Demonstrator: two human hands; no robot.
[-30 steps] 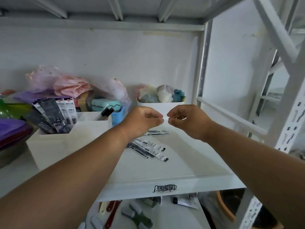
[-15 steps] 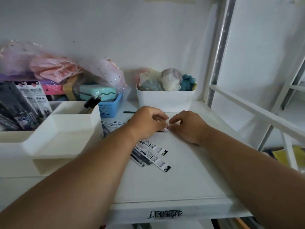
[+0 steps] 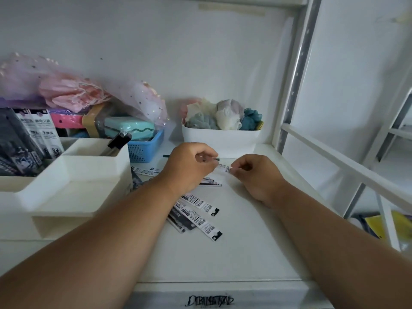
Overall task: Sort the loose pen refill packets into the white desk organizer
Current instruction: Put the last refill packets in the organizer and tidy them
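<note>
A narrow pen refill packet (image 3: 224,167) with a barcode label is pinched between my left hand (image 3: 190,167) and my right hand (image 3: 256,175), just above the white shelf. Several more loose refill packets (image 3: 200,211) lie on the shelf under my left forearm, and another refill packet (image 3: 146,171) lies behind, near the blue basket. The white desk organizer (image 3: 66,175) stands at the left; its back compartment holds several upright packets (image 3: 33,134), and its front tray is bare.
A white tub (image 3: 220,139) of crumpled cloths stands right behind my hands. A blue basket (image 3: 145,148) with a teal case and pink bags sits at the back left. Metal shelf uprights (image 3: 296,74) and a rail (image 3: 345,166) bound the right side. The shelf's front edge (image 3: 223,288) is near.
The view has tilted down and closer to the shelf. Both hands came down from mid-air to the shelf, and together they now hold one packet slightly raised.
</note>
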